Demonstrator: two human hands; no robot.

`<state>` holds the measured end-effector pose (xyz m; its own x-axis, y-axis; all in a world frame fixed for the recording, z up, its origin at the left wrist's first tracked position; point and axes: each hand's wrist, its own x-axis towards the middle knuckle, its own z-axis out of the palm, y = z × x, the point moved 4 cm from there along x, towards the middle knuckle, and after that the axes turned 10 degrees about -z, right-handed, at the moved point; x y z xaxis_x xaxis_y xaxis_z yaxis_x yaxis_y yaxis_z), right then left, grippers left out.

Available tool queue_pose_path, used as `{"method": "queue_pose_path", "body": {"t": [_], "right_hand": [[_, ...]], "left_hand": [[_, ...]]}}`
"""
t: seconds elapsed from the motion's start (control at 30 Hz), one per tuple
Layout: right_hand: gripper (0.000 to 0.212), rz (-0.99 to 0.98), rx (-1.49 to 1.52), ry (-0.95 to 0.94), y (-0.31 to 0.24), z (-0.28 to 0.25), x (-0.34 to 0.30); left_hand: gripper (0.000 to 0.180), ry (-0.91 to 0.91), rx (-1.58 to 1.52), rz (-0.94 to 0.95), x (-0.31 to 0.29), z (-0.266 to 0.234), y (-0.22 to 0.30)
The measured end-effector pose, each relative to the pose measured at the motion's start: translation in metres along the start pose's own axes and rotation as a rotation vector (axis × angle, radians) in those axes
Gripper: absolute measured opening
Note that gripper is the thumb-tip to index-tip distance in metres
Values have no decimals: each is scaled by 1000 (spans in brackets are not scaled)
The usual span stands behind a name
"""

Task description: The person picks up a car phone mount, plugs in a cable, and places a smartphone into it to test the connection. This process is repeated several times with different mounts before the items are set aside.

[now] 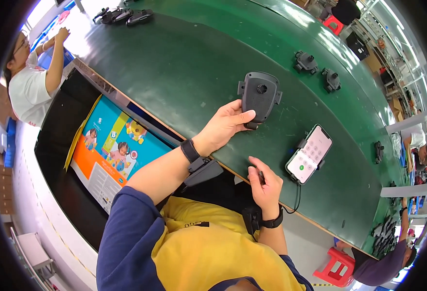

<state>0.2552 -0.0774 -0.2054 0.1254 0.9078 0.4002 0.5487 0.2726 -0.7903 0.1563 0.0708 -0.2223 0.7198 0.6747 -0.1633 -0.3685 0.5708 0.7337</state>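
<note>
Holding a dark grey device holder (260, 95) near the centre of the frame, the left grip (224, 127) is closed on the holder's lower end, thumb lying across it. A round stud faces up from the holder's flat side, and small tabs jut from both edges. Below and to the right, the right grip (266, 186) is held narrow, fingers bent, by the front edge of the green desk (174, 63); a small dark patch shows between its thumb and fingers, but I cannot tell whether it holds anything. Right of that hand, a lit phone (309, 154) sits tilted in a black cradle on the desk, with a thin black cable (298, 198) running from the cradle's lower end toward the right wrist. Two more dark holders (331, 80) lie apart at the upper right, and a dark cluster of parts (124, 16) lies at the upper left. A colourful printed box (108, 140) fills the lower left, beside the desk.
</note>
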Motion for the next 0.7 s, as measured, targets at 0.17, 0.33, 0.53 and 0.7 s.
{"method": "queue_pose_path", "body": {"t": [0.17, 0.33, 0.53, 0.7], "right_hand": [[22, -13, -17, -3, -2, -3, 1], [24, -3, 3, -23, -1, -1, 2], [30, 68, 66, -21, 1, -1, 2], [31, 71, 74, -26, -1, 1, 3]], "left_hand": [[31, -36, 17, -20, 1, 4, -2], [35, -29, 106, -14, 1, 3, -3], [35, -41, 182, 11, -3, 14, 0], [34, -43, 204, 5, -5, 16, 1]]}}
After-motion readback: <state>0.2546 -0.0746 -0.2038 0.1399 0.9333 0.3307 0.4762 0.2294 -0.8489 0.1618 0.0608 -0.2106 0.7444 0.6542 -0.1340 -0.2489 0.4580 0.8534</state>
